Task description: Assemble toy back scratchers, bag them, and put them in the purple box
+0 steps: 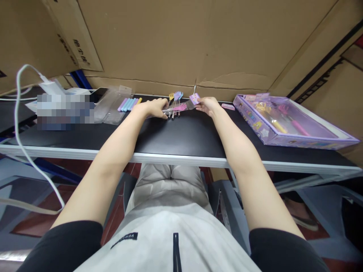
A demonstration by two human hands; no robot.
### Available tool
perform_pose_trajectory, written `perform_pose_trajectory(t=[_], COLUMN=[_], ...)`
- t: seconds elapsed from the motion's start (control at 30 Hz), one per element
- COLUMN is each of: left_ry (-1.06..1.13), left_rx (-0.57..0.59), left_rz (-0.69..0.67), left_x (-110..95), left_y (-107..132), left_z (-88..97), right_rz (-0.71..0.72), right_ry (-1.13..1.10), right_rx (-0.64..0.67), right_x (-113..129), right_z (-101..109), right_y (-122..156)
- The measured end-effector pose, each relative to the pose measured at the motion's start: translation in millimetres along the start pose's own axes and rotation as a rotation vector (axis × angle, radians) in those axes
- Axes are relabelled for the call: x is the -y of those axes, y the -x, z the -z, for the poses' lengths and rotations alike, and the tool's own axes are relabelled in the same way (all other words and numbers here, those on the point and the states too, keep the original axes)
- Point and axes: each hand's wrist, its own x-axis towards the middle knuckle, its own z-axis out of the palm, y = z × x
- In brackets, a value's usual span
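One packet, held at both ends

Black table, mid-frame.
Purple box, right.
Clear bags, left.
My left hand, upper centre: fingers half curled on the packet's left end.
My right hand: fingertips pinched on its right end.
Packet, upper centre: pink fork inside.
Coloured handles, upper left.
Loose forks, partly under packet.
Purple card, by my right fingertips.

The black table is supporting, left to right: a blurred object; clear bags; coloured handles, lying at the bags' right edge; claws, lying at far centre; a pink card; and a purple box, occupying the right end.
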Motion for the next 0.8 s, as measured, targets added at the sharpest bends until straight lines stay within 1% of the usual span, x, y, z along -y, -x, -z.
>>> perform_pose_trajectory(t=[0.07,0.17,0.27,0.37,0.47,0.6,0.7,0.8], left_ry=[-0.002,-0.008,-0.026,-0.028,0.002,0.09,0.142,0.148], left_rx=[-0.033,-0.075,-0.033,0.013,-0.038,-0.142,-0.174,-0.175], left_rz=[-0.007,-0.06,-0.084,-0.071,-0.051,-0.098,-0.13,-0.183], left_x=[-14,-39,-60,-73,-79,-79,-75,-69], left_y=[-2,-11,-27,-44,-55,-61,-65,-70], left_z=[2.0,5.9,7.9,4.9,-2.7,-15.6,-26.4,-37.0], right_rz=[-0.037,-0.072,-0.093,-0.107,-0.116,-0.113,-0.121,-0.124], right_ry=[-0.047,-0.108,-0.138,-0.165,-0.167,-0.157,-0.161,-0.169], right_rx=[0.003,0.012,0.023,0.027,0.045,0.057,0.073,0.099], right_x=[-1,-4,-6,-7,-8,-8,-8,-7], right_z=[0,2,3,4,6,8,9,9], right_y=[-1,-4,-8,-12,-14,-16,-13,-11])
